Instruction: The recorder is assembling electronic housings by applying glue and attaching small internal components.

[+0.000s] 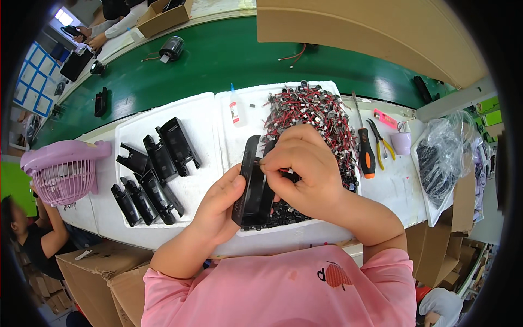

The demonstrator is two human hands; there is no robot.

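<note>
My left hand [219,204] is wrapped round a black plastic housing [255,188], a long hollow shell held up at a slant with its open side toward me. Thumb and fingers of my right hand [306,166] pinch together at the shell's upper inner part; what they hold is too small and hidden to name. Behind my right hand spreads a big heap of small connectors with red and black wires [313,109] on a white foam tray [223,120]. Several similar black housings [158,191] lie on the foam to the left.
A purple fan [62,169] stands at the left. On the right lie a screwdriver [366,155], yellow-handled pliers [385,152], a purple cup [401,143] and a plastic bag of black parts [438,163]. A glue bottle [234,109] stands behind the foam's middle. Beyond runs a green conveyor belt [223,54].
</note>
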